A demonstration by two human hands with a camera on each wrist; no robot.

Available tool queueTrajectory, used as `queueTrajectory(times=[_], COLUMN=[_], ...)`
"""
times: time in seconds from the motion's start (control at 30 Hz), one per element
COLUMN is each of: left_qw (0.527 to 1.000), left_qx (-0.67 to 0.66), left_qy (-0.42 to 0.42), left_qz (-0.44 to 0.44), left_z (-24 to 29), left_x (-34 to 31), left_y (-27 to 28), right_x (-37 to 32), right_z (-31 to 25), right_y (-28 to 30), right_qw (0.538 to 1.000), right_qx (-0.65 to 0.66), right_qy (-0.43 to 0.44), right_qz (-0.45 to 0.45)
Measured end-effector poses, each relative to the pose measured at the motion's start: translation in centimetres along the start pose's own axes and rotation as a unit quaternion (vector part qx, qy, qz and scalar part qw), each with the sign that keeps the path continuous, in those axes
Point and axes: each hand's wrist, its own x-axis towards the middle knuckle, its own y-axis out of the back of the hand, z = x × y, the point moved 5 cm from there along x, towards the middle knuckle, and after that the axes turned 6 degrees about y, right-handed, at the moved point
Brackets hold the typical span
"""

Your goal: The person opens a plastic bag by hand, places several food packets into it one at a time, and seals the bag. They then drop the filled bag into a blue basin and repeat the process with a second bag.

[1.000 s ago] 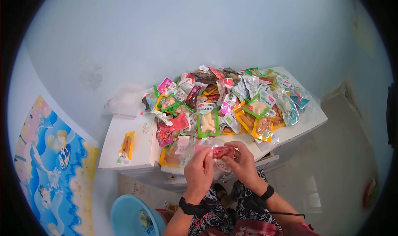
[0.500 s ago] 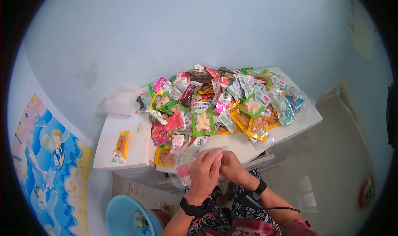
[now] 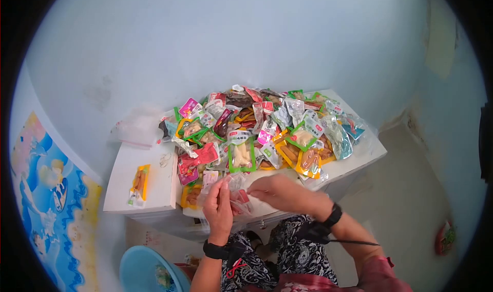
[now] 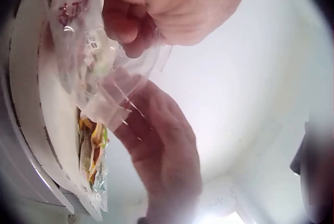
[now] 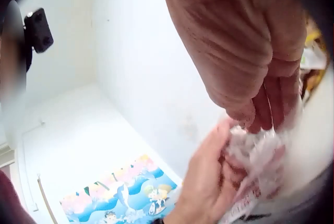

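Note:
In the head view my left hand [image 3: 219,210] grips a clear plastic bag [image 4: 94,93] over the table's front edge. Red print marks this bag, and a red packet [image 3: 241,197] shows through it. My right hand [image 3: 282,192] is just right of the bag, slightly blurred. Its thumb and fingertips come together at the bag's edge. The left wrist view shows film stretching across the right fingers. In the right wrist view the crumpled plastic lies between both hands. Behind them a large pile of food packets [image 3: 241,158] covers the table [image 3: 354,163].
A yellow-edged packet [image 3: 138,184] lies by itself on the table's left part. Clear bags [image 3: 136,130] are stacked at the back left. On the floor stands a blue tub [image 3: 144,271] with something inside. A wall bounds the table's far side.
Both hands held the red packet and bag; then they met at the bag's top. Now the hands are farther apart, the right one lifted and turned leftward. The whole view has shifted.

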Motion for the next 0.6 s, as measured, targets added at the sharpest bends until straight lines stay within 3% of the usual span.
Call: queueTrajectory(times=[0.07,0.13,0.17,0.23,0.37,0.47,0.6], left_qw=[0.994,0.999,0.994,0.992,0.987,0.988,0.990], left_qx=[0.038,-0.020,-0.049,-0.059,-0.089,-0.090,-0.073], left_qy=[-0.101,0.031,0.097,0.101,0.117,0.109,0.104], left_qz=[0.007,-0.014,-0.029,-0.045,-0.059,-0.060,-0.057], left_z=[-3.4,-2.1,-1.4,-0.9,-0.7,-0.9,-1.6], left_x=[0.8,0.0,-0.4,-0.3,-0.1,-0.1,0.0], left_y=[0.3,0.2,0.0,-0.1,0.3,0.5,0.6], right_x=[1.5,3.6,4.8,7.1,10.9,13.1,14.4], right_z=[-0.2,1.2,2.5,6.4,13.6,18.0,19.9], right_y=[3.3,6.3,7.8,10.3,13.9,14.7,14.3], right_qw=[0.997,0.995,0.993,0.977,0.956,0.934,0.911], right_qx=[0.030,-0.005,-0.077,-0.175,-0.236,-0.294,-0.319], right_qy=[-0.056,-0.103,-0.083,-0.071,-0.085,-0.148,-0.255], right_qz=[-0.033,0.005,0.039,0.096,0.151,0.141,0.054])
